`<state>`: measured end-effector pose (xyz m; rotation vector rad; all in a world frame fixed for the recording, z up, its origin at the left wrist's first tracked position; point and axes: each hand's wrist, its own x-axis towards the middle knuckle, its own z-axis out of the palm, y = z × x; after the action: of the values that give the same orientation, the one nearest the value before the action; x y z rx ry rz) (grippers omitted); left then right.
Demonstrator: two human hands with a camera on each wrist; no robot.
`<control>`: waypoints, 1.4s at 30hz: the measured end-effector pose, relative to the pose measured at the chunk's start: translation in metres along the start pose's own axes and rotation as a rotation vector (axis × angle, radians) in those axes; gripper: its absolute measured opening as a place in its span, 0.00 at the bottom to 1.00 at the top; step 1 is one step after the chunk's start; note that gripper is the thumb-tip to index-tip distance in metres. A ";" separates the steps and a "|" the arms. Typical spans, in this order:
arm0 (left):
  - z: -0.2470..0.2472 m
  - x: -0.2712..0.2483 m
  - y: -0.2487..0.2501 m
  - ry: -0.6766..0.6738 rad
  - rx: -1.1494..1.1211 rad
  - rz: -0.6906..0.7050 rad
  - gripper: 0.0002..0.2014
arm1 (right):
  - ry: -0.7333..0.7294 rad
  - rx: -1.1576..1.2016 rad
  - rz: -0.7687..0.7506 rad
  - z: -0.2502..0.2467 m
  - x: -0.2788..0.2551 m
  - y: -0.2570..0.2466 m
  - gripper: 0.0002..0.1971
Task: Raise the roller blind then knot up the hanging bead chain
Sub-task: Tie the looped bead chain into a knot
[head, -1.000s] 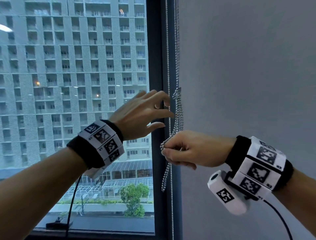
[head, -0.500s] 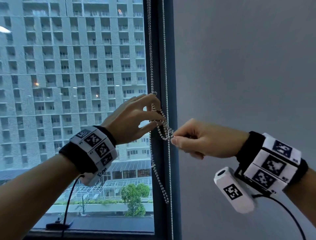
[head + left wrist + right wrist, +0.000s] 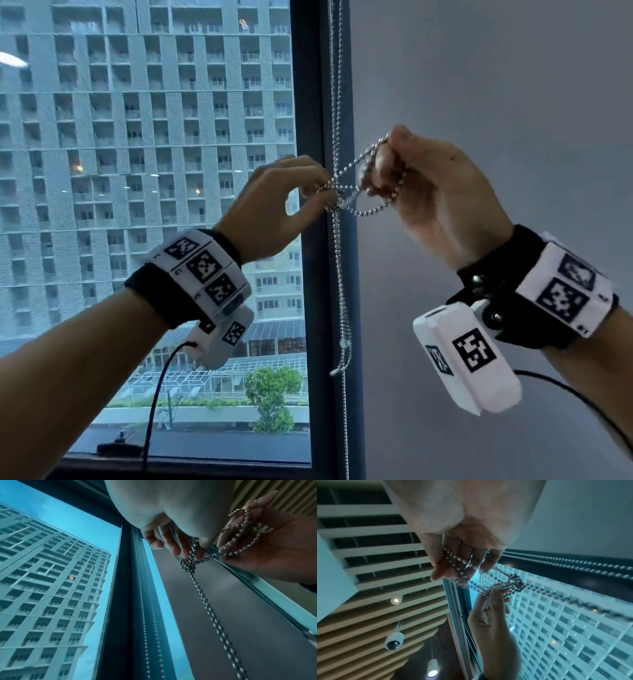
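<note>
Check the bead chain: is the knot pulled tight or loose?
Loose. Open loops of the bead chain spread between the left hand, pinching at the crossing, and the right hand, gripping a bunch.

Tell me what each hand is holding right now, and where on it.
Both hold the silver metal bead chain: the left hand pinches it at the forming knot, the right hand grips the gathered loops beside it.

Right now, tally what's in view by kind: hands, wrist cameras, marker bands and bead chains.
Hands: 2, left and right, both holding the chain
Wrist cameras: 2
Marker bands: 2
Bead chains: 1
Total: 7
</note>
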<state>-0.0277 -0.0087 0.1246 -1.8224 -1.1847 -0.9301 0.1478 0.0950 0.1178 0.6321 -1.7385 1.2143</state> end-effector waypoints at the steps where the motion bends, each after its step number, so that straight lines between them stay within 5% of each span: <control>1: -0.001 0.003 0.003 0.006 -0.033 -0.024 0.08 | -0.005 0.028 0.009 0.002 0.003 -0.003 0.19; 6: -0.008 0.014 0.012 0.096 -0.213 -0.143 0.07 | -0.016 -0.122 -0.012 0.000 0.011 -0.006 0.15; 10: -0.015 0.018 0.021 0.123 -0.301 -0.176 0.08 | 0.062 -0.001 0.059 -0.008 0.005 0.003 0.12; 20: -0.015 0.016 0.026 -0.157 -0.084 -0.100 0.09 | 0.075 0.263 0.179 -0.007 -0.007 -0.015 0.12; 25: -0.025 0.018 0.020 -0.228 0.015 -0.083 0.20 | 0.083 0.402 0.138 -0.015 -0.010 -0.024 0.07; 32: -0.031 0.018 0.016 -0.277 -0.146 -0.174 0.18 | 0.087 0.511 0.120 -0.014 -0.014 -0.028 0.08; 36: -0.027 0.015 0.022 -0.272 -0.435 -0.335 0.14 | 0.043 0.246 0.308 -0.012 -0.010 -0.027 0.11; 42: -0.022 0.011 0.021 -0.300 -0.483 -0.349 0.03 | -0.075 -0.071 0.363 -0.012 -0.020 -0.014 0.13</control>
<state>-0.0081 -0.0296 0.1391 -2.2364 -1.6053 -1.2540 0.1730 0.0993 0.1082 0.3299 -2.0097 1.3797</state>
